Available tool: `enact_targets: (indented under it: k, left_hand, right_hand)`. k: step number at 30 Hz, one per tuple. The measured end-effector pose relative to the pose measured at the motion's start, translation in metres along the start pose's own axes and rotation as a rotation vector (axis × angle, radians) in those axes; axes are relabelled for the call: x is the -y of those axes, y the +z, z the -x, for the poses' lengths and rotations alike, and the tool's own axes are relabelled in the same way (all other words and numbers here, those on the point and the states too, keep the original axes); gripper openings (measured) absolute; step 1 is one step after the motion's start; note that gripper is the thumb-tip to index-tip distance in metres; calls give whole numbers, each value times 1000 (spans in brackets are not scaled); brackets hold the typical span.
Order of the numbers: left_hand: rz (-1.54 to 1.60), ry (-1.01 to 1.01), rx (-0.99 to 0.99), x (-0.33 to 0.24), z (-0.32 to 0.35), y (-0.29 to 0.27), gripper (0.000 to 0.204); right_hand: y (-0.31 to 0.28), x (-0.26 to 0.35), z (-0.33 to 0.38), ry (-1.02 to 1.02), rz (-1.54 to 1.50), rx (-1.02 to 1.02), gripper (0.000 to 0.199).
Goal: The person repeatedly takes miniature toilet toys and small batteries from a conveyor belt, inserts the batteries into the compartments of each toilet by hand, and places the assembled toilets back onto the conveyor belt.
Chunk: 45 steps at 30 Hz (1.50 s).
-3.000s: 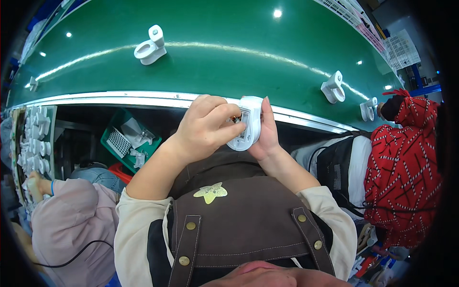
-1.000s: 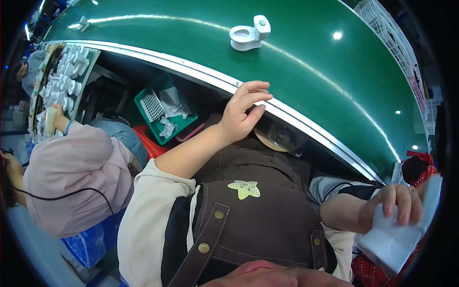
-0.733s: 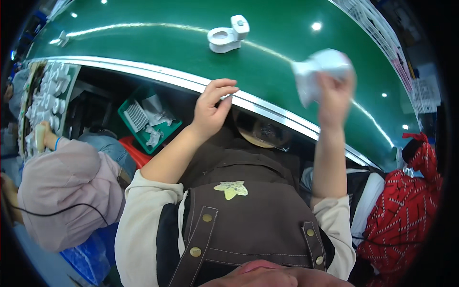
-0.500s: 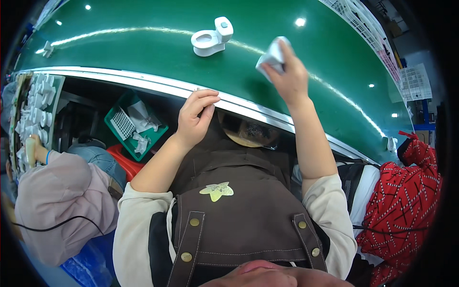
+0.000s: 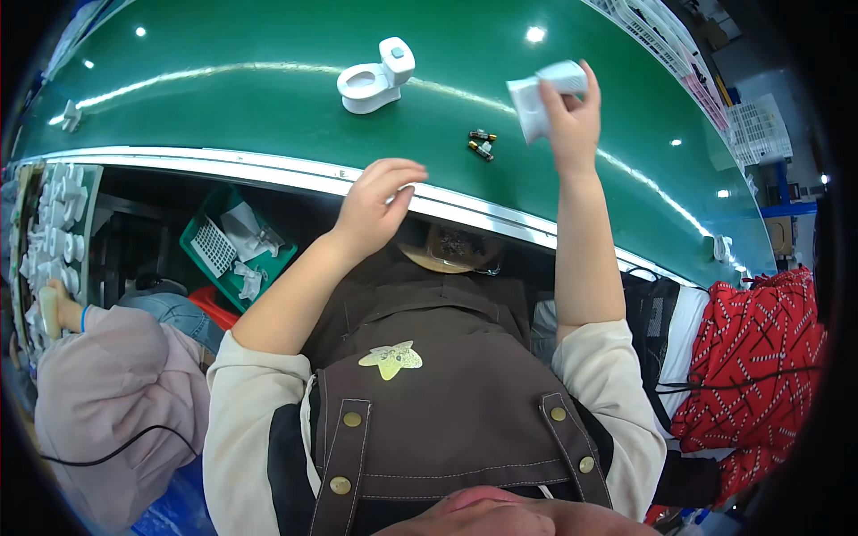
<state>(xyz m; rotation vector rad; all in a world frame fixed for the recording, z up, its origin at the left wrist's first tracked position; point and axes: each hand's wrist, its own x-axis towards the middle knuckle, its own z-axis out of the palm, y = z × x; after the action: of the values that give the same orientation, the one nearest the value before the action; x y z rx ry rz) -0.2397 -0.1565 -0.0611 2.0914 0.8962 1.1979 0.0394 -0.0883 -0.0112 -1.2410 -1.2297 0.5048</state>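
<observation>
My right hand (image 5: 572,116) is raised over the green counter (image 5: 223,107), fingers closed around a white plastic toy part (image 5: 543,94), blocky, long axis tilted up to the right. Two small batteries (image 5: 481,145) lie on the counter just below-left of it, nearer this hand. My left hand (image 5: 377,201) is empty, fingers loosely curled at the counter's metal edge (image 5: 179,159).

Toy toilet (image 5: 375,76) on belt (image 5: 223,98), batteries (image 5: 481,144) to its right; parts bin (image 5: 234,246) below belt edge
</observation>
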Motion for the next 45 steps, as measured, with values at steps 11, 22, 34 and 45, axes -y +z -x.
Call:
enact_targets:
  k: [11, 22, 34, 45]
  left_hand:
    - [-729, 292, 497, 20, -97, 104, 24]
    - [-133, -142, 268, 45, -80, 42, 22]
    - [732, -590, -469, 86, -55, -82, 13]
    - [698, -328, -381, 15, -61, -46, 16]
  right_hand:
    - [-73, -57, 33, 737, -935, 40, 33]
    - [-70, -56, 42, -203, 876, 111, 77]
    - [166, -40, 1, 267, 112, 123, 83]
    - [135, 8, 28, 634, -1060, 493, 51]
